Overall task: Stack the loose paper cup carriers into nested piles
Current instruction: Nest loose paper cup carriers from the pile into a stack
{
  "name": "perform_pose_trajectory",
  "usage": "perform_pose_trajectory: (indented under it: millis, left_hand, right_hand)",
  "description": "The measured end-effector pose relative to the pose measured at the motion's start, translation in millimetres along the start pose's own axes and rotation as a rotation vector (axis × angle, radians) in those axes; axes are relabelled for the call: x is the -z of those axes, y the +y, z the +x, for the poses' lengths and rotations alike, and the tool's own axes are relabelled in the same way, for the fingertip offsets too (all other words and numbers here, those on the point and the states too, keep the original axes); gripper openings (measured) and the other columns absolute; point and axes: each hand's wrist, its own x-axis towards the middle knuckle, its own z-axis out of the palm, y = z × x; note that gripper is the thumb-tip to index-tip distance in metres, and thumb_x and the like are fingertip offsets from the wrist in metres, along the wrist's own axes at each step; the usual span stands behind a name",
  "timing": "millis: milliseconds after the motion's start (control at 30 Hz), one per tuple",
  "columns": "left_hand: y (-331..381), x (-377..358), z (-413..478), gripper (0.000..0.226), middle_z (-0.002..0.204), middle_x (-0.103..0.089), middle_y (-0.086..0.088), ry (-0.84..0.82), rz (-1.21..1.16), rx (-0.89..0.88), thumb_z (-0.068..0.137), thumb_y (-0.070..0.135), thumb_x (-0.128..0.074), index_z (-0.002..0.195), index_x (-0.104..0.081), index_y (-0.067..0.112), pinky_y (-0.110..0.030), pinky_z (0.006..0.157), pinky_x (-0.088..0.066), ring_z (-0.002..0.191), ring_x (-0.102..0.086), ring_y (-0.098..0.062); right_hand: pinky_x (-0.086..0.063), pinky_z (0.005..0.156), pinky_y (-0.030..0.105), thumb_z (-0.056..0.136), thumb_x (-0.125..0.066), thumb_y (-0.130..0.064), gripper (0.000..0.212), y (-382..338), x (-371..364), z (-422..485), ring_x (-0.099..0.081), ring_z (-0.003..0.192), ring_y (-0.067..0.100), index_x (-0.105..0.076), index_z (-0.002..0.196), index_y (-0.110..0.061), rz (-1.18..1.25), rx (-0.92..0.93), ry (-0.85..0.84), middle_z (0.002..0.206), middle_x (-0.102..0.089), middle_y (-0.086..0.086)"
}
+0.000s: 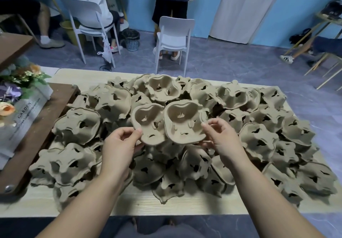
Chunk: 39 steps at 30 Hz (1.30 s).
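My left hand [120, 142]: thumb and fingers curled, pinching the near-left rim of one carrier.
My right hand [223, 139]: thumb on top and fingers underneath, gripping the right rim of a second carrier.
Left carrier [148, 123]: lifted above the middle of the table [166, 207], hollow side facing me, tilted.
Right carrier [185, 120]: above the middle of the table too, hollow side facing me, its left edge overlapping the left carrier.
Heap of loose carriers [262, 141]: covers most of the table from the left side to the right edge, nearly all lying bottom up and jumbled over each other.
Upturned carrier [162, 88]: on top of the heap towards the table's far edge, cups facing up.
Bare strip: only the near edge of the table shows its pale wood grain.
Brown board [38, 126]: lies over the table's left side, with carriers pushed against it.
Flower box [20, 112]: on that board, at the table's left.
White chair [174, 36]: on the floor beyond the table's far edge.
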Motion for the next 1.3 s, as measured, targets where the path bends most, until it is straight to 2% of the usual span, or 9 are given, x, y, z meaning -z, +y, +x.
perform_pose_trajectory:
  millis: [67,133,333,533,733,900,1033,1133,1300]
  left_hand:
    - [-1,2,-1,0.006,0.089,-0.071,-0.011,0.001,0.001,-0.004,0.087,0.012,-0.068,0.09,-0.067,0.007,-0.029,0.072,-0.059,0.079,-0.067,-0.015]
    - [-1,4,-1,0.006,0.084,-0.07,-0.007,0.005,-0.011,-0.005,0.087,0.012,-0.067,0.091,-0.066,0.008,-0.023,0.066,-0.059,0.074,-0.065,-0.011]
    - [2,9,-2,0.027,0.081,-0.068,-0.006,-0.029,-0.053,-0.008,0.088,0.004,-0.063,0.112,-0.061,0.017,-0.015,0.055,-0.052,0.066,-0.066,0.0]
    - [3,9,0,0.028,0.087,-0.07,0.001,-0.057,-0.054,-0.002,0.093,0.007,-0.058,0.115,-0.061,0.024,-0.013,0.056,-0.052,0.069,-0.066,-0.001]
    - [1,12,3,0.028,0.092,-0.062,-0.008,-0.087,-0.045,0.009,0.095,0.006,-0.055,0.114,-0.06,0.026,-0.013,0.058,-0.053,0.085,-0.061,-0.012]
    - [-2,12,6,0.033,0.076,-0.05,-0.004,-0.098,-0.015,0.016,0.093,0.001,-0.055,0.121,-0.059,0.017,-0.013,0.056,-0.051,0.082,-0.055,-0.014]
    - [0,11,4,0.03,0.077,-0.058,-0.001,-0.113,-0.026,0.019,0.095,0.002,-0.053,0.118,-0.058,0.02,-0.013,0.057,-0.052,0.072,-0.057,-0.004]
    - [3,11,6,0.023,0.079,-0.07,0.007,-0.1,-0.042,0.051,0.099,0.011,-0.048,0.112,-0.061,0.024,-0.015,0.057,-0.053,0.072,-0.063,-0.005]
    - [3,14,3,0.036,0.082,-0.066,0.0,-0.152,0.018,0.014,0.088,0.011,-0.066,0.123,-0.057,0.015,-0.02,0.064,-0.056,0.08,-0.066,-0.008]
  right_hand:
    - [-0.056,0.077,0.047,0.086,-0.067,-0.023,0.012,4,1,5,-0.055,0.067,0.01,-0.063,0.074,-0.024,-0.081,0.056,0.037,0.065,-0.058,-0.008]
    - [-0.051,0.081,0.046,0.085,-0.067,-0.023,0.015,3,0,5,-0.055,0.074,0.016,-0.063,0.071,-0.025,-0.085,0.082,0.031,0.071,-0.061,-0.003]
    - [-0.054,0.056,0.018,0.086,-0.06,-0.007,0.01,-3,-12,5,-0.058,0.057,0.006,-0.057,0.079,-0.013,0.35,-0.041,-0.114,0.063,-0.06,-0.002]
    - [-0.048,0.053,0.018,0.086,-0.065,-0.008,0.01,3,-43,10,-0.056,0.054,0.004,-0.059,0.083,-0.016,0.169,-0.004,-0.121,0.064,-0.063,-0.006]
    - [-0.05,0.08,0.038,0.085,-0.068,-0.028,0.007,4,-54,22,-0.064,0.086,0.025,-0.063,0.085,-0.023,-0.033,0.032,-0.086,0.089,-0.067,0.005]
    - [-0.044,0.058,0.024,0.086,-0.067,-0.022,0.01,-3,-62,23,-0.054,0.06,0.007,-0.059,0.08,-0.021,-0.025,0.065,-0.094,0.073,-0.061,-0.004]
    - [-0.054,0.083,0.04,0.084,-0.07,-0.017,0.013,3,-66,27,-0.064,0.084,0.019,-0.06,0.077,-0.023,-0.066,0.047,-0.107,0.081,-0.066,-0.002]
    - [-0.054,0.084,0.049,0.082,-0.072,-0.015,0.014,6,-67,29,-0.063,0.078,0.019,-0.061,0.075,-0.022,-0.158,0.066,-0.13,0.076,-0.066,-0.001]
    - [-0.056,0.074,0.036,0.076,-0.076,-0.009,0.022,6,-66,34,-0.063,0.073,0.015,-0.06,0.08,-0.023,-0.193,0.099,-0.143,0.077,-0.066,0.001]
